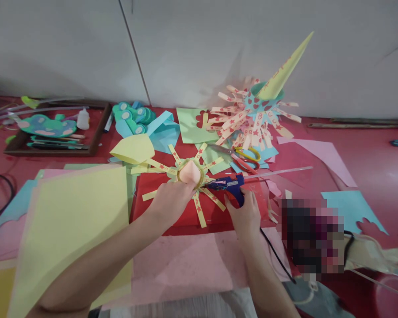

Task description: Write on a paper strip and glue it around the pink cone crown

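Note:
In front of me a paper craft [199, 207] spreads yellow strips with red stars and letters outward from a ring. A pale pink paper cone [189, 172] stands at its centre. My left hand [174, 201] is closed at the near side of the cone, its fingertips partly hidden. My right hand [245, 214] grips a blue hot glue gun [230, 183] by its handle. The gun's nozzle points left and reaches the ring's edge beside my left fingers. A clear glue stick [281, 172] sticks out of its back. Under the craft lies a red board [172, 216].
Scissors [245, 159] with yellow and red handles lie behind the glue gun. A finished-looking paper craft with a tall yellow cone [285, 73] stands against the wall. Yellow paper sheets [76, 229] lie left, a brown tray [53, 153] back left. Another person, blurred out, is at right.

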A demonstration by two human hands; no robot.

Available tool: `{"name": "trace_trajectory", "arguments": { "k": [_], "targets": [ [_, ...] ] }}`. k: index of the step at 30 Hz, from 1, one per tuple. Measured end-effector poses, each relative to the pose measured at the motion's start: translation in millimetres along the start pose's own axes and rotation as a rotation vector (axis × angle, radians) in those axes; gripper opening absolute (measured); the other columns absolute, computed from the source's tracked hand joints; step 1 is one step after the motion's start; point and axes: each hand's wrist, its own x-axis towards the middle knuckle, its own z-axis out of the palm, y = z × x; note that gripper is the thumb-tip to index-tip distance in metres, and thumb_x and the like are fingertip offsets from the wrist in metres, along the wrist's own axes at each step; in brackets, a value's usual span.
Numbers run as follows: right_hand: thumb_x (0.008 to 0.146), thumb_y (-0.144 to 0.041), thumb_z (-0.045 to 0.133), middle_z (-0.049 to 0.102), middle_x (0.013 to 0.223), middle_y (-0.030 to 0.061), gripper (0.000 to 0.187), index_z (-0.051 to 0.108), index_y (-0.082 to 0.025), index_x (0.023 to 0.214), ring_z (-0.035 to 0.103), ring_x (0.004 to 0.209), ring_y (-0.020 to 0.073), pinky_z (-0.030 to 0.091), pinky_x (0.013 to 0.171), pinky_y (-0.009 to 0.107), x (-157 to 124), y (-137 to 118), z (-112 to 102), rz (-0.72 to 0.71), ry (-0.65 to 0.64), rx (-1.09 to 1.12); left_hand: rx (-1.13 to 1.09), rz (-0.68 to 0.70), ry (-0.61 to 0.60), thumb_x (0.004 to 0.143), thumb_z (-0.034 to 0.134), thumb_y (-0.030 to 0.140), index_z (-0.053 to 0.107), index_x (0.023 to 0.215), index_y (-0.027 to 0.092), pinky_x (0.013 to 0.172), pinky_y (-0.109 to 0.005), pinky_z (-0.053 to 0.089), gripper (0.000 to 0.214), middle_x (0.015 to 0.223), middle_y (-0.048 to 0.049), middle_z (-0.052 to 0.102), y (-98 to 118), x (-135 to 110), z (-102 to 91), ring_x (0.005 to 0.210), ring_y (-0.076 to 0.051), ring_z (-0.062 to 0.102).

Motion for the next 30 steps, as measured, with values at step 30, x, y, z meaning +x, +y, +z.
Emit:
{"name": "trace_trajectory", "arguments": {
  "k": [30],
  "targets": [
    [0.07, -0.048, 0.057, 0.062, 0.089, 0.008, 0.037, 0.054, -0.02, 0.094, 0.058, 0.085, 0.0239, 0.043, 0.061, 0.031, 4.0, 0.5, -3.7, 0.028, -0.066, 0.012, 0.034, 0.047, 0.039, 0.092, 0.033, 0.03, 0.062, 0.09, 0.019, 0.062, -0.027, 0.04, 0.031, 0.068, -0.0053, 0.06, -3.4, 10.1, 14.6, 0.069, -0.018, 0.06]
  ]
}}
